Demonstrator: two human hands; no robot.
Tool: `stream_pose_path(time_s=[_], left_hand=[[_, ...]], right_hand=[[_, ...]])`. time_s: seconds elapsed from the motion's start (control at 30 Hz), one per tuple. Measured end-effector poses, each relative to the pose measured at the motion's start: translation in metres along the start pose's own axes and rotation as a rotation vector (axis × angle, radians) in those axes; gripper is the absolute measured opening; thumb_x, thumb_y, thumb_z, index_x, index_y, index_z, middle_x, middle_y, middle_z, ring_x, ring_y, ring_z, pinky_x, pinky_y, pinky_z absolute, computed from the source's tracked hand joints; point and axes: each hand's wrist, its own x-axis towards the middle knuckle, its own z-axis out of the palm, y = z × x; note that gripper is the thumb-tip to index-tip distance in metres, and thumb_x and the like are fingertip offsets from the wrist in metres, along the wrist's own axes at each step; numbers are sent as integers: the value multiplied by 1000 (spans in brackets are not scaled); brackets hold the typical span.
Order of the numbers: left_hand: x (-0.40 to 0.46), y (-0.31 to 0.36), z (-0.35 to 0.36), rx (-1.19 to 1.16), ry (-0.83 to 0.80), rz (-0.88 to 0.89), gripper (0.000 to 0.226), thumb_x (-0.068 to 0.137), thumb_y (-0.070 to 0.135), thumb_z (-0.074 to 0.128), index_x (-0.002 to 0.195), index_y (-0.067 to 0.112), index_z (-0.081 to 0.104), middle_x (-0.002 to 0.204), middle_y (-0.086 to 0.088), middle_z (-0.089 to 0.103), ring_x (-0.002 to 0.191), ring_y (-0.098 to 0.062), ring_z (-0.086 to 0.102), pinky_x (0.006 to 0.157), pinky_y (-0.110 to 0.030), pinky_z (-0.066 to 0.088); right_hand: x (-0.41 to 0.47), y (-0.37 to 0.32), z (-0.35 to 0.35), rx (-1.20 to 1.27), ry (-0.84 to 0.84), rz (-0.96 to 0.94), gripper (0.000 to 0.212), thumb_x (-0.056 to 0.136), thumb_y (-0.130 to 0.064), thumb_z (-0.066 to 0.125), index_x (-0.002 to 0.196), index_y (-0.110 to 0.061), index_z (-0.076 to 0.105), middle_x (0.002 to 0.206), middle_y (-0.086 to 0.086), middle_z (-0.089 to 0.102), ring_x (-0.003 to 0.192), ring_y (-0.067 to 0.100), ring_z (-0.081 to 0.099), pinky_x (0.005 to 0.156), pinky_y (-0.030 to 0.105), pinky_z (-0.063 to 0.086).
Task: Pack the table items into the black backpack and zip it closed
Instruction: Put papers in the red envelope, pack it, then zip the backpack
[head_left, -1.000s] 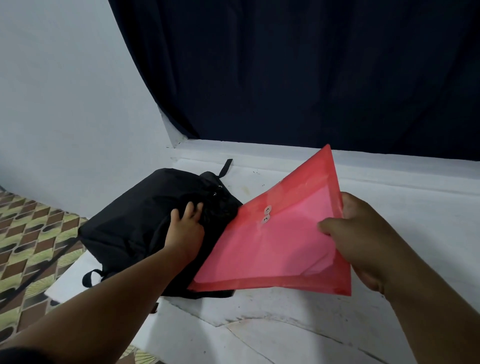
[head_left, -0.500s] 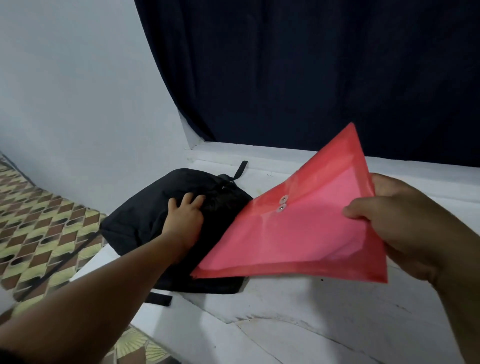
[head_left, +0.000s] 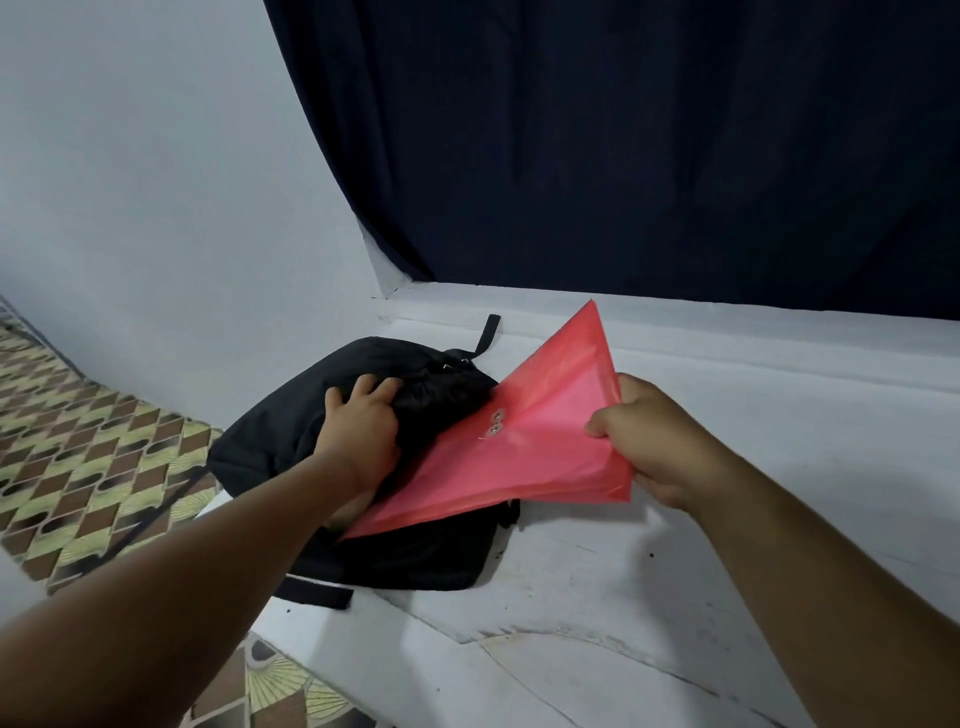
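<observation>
The black backpack (head_left: 291, 415) lies flat at the left corner of the white table (head_left: 779, 426). My left hand (head_left: 361, 426) grips the bag's upper flap, fingers curled over the fabric. A red translucent plastic envelope (head_left: 519, 457) with a string-and-button clasp is tilted above the bag, its lower left corner over the bag's opening. My right hand (head_left: 660, 441) pinches the envelope's right edge. Whether the corner is inside the bag is hidden by my left wrist.
A dark curtain (head_left: 623, 156) hangs behind the table, and a grey wall (head_left: 156, 182) stands to the left. Patterned floor tiles (head_left: 78, 441) lie beyond the table's left edge. A bag strap (head_left: 317, 595) rests near the front edge.
The envelope has moved left and down toward the bag, its lower corner now beside my left wrist. My left hand has kept its hold on the flap.
</observation>
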Motion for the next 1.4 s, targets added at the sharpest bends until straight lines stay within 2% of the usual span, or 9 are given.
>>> stream_pose_path(time_s=[0.2, 0.3, 0.4, 0.63, 0.8, 0.9, 1.1, 1.23, 1.4], left_hand=[[-3, -14, -12, -30, -21, 7, 30, 85, 31, 61, 109, 23, 76, 152, 4, 35, 134, -25, 30, 97, -49, 32], [-1, -17, -16, -32, -14, 1, 30, 84, 30, 61, 108, 23, 76, 152, 5, 36, 134, -25, 30, 97, -49, 32], [0, -17, -18, -19, -23, 6, 28, 83, 30, 61, 106, 23, 77, 152, 5, 36, 134, -25, 30, 95, -48, 33], [-1, -9, -15, -6, -36, 29, 30, 84, 30, 60, 109, 24, 75, 151, 5, 34, 132, -25, 30, 97, -49, 34], [-3, -4, -18, 15, -39, 40, 30, 86, 30, 59, 110, 24, 74, 150, 5, 33, 130, -25, 30, 95, -48, 35], [-4, -1, -20, 33, -26, 52, 29, 86, 31, 59, 110, 23, 74, 149, 4, 34, 129, -26, 31, 92, -47, 35], [-3, 3, -18, 44, -34, 61, 31, 87, 31, 57, 113, 22, 72, 151, 4, 32, 130, -26, 31, 92, -46, 33], [-4, 8, -15, 25, -43, 66, 30, 88, 30, 56, 112, 22, 72, 151, 3, 32, 129, -27, 30, 91, -46, 33], [-10, 21, -3, 29, -91, 77, 29, 89, 31, 55, 112, 24, 72, 151, 3, 30, 130, -28, 28, 92, -46, 31]], right_hand=[[4, -32, -19, -101, 61, -197, 38, 85, 11, 44, 109, -13, 58, 113, 23, 63, 106, 39, 63, 84, 43, 52], [7, -30, -2, -177, 27, -219, 38, 85, 7, 42, 108, -22, 54, 104, 10, 65, 97, 28, 64, 80, 39, 54], [14, -8, 31, -196, 29, -207, 42, 81, -1, 42, 117, -22, 47, 105, 4, 62, 95, 23, 62, 83, 44, 57], [25, 36, 102, -63, 19, -103, 50, 90, 1, 40, 136, -15, 28, 117, 14, 55, 79, 14, 54, 56, 23, 43], [42, 44, 134, -41, 15, -3, 56, 88, -9, 45, 139, -17, 22, 116, 8, 56, 88, 21, 58, 77, 37, 55], [49, 43, 145, -33, -39, 69, 69, 94, -10, 44, 152, -21, 8, 128, 5, 56, 95, 20, 56, 71, 28, 48], [66, 50, 160, 102, -40, 134, 69, 92, 1, 42, 153, -17, 14, 139, 9, 51, 122, 26, 53, 105, 39, 45], [66, 67, 157, 131, -84, 117, 55, 90, 3, 41, 141, -19, 36, 125, 4, 59, 112, 20, 58, 103, 37, 48], [66, 87, 136, 273, -218, 188, 25, 96, -14, 52, 114, -28, 59, 109, 7, 71, 103, 27, 68, 94, 51, 55]])
